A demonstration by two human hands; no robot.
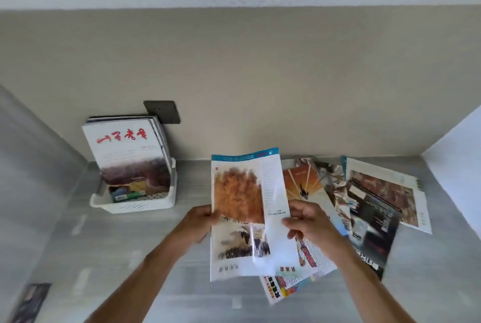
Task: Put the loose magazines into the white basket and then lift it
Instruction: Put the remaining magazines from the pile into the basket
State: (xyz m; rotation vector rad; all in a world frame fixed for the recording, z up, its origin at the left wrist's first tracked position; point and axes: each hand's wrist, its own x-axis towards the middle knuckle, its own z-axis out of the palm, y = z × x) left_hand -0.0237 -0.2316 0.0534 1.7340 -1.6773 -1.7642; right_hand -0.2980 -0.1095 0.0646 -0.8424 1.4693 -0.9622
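Several magazines upright in white perforated plastic basket (135, 206); left hand (199, 221) and right hand (307, 221) grip glossy landscape-cover magazine (247, 218) — loose fanned pile (364, 208) remains; lift not yet done.

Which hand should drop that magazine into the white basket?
Probably the left hand: it grips the glossy magazine with the orange painting on the side nearer the white perforated plastic basket. The right hand holds the far edge.
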